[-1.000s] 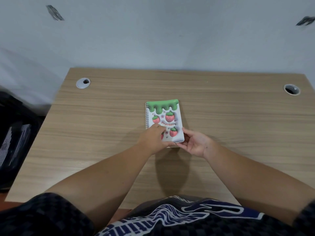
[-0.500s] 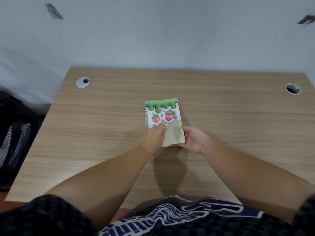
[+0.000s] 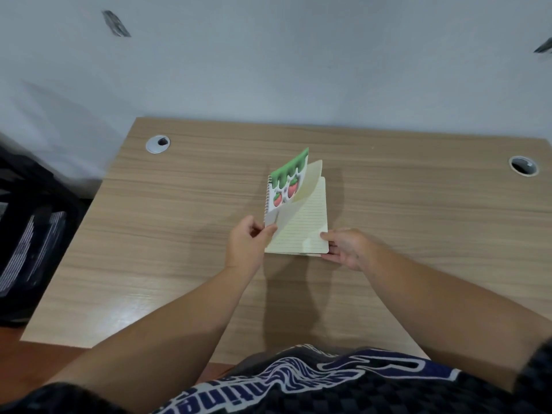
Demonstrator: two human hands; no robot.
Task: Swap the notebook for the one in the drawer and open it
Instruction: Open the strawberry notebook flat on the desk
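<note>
A small spiral notebook [image 3: 301,231] with a green drip and strawberry cover lies in the middle of the wooden desk [image 3: 167,234]. Its cover and a cream page stand lifted on the spiral side, and a lined page shows beneath. My left hand [image 3: 249,240] pinches the lower corner of the raised cover and page. My right hand [image 3: 343,245] presses the lower right corner of the lined pages, thumb on top. No drawer is in view.
Two round cable grommets sit in the desk, one at the back left [image 3: 157,144] and one at the back right [image 3: 523,165]. A black mesh chair [image 3: 27,234] stands left of the desk. A pale wall rises right behind the desk.
The notebook lay closed a second ago. My left hand has lifted the cover and a page up toward the left, baring the lined page. My right hand stays at the lower right corner.
</note>
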